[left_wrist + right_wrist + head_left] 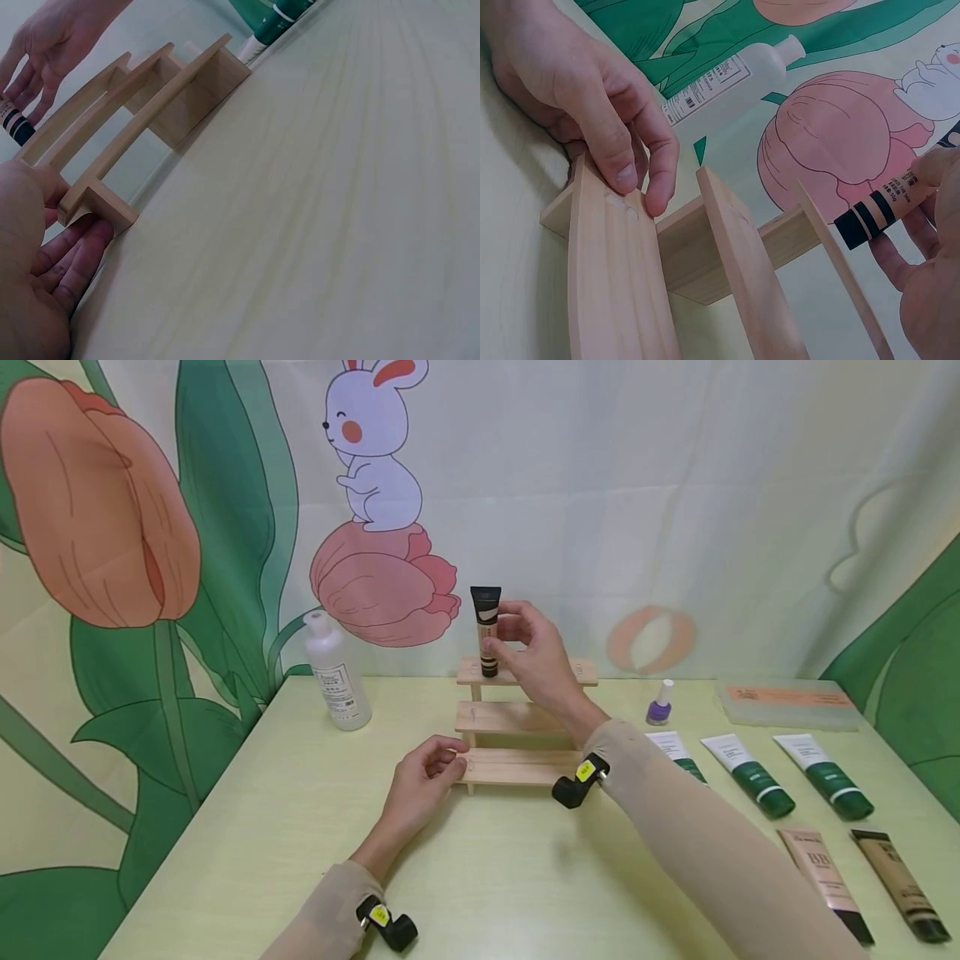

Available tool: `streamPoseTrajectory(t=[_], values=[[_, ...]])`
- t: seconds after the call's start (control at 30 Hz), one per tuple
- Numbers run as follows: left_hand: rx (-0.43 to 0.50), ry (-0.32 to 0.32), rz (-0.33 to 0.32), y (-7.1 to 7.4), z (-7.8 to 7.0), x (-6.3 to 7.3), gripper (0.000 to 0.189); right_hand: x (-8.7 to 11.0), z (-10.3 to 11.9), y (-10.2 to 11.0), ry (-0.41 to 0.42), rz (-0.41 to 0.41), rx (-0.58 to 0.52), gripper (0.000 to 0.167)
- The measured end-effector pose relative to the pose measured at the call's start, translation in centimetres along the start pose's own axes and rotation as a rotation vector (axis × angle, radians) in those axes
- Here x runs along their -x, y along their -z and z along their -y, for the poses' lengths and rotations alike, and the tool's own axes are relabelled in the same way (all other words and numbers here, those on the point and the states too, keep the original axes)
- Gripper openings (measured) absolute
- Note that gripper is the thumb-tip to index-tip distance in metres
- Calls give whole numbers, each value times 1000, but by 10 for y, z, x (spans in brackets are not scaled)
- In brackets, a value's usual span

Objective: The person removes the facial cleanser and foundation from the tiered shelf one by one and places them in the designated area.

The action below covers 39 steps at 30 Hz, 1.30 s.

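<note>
My right hand (pixel 536 652) pinches a black-and-beige cosmetic tube (pixel 488 631), upright with its black cap down, at the left part of the top tier of a small three-tier wooden stand (pixel 510 718). In the right wrist view the tube (pixel 881 206) has its cap end close by the top tier's edge. My left hand (pixel 425 777) grips the left end of the stand's lowest tier; in the right wrist view its thumb (pixel 619 169) lies on top of the board, and in the left wrist view its other fingers (pixel 79 259) reach underneath.
A white bottle (pixel 337 681) stands back left. Purple nail polish (pixel 660 703) and a flat translucent case (pixel 787 706) are back right. Several green-and-white tubes (pixel 750 777) lie on the right, with a pink BB tube (pixel 823 881) and a gold-brown tube (pixel 900 885) in front.
</note>
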<state>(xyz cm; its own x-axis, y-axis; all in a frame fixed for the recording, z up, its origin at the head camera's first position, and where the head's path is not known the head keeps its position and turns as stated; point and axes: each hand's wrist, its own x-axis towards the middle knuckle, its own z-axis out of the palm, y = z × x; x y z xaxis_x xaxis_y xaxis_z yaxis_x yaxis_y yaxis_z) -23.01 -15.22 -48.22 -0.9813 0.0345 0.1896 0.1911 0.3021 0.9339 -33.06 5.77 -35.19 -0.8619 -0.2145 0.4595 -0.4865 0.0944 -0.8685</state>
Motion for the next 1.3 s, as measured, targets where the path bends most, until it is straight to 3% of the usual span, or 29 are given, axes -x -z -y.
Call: streamPoseTrajectory(t=[0.33, 0.77, 1.0, 1.3], values=[[-9, -5, -3, -3, -1, 0, 16, 4, 13, 29, 71, -30, -22, 43], [-26, 6, -17, -5, 1, 2, 16, 25, 33, 89, 139, -86, -21, 40], [-21, 13, -17, -4, 0, 2, 16, 44, 51, 121, 130, -150, 3, 39], [-38, 14, -15, -5, -1, 0, 16, 82, 66, 166, 130, -263, -83, 41]])
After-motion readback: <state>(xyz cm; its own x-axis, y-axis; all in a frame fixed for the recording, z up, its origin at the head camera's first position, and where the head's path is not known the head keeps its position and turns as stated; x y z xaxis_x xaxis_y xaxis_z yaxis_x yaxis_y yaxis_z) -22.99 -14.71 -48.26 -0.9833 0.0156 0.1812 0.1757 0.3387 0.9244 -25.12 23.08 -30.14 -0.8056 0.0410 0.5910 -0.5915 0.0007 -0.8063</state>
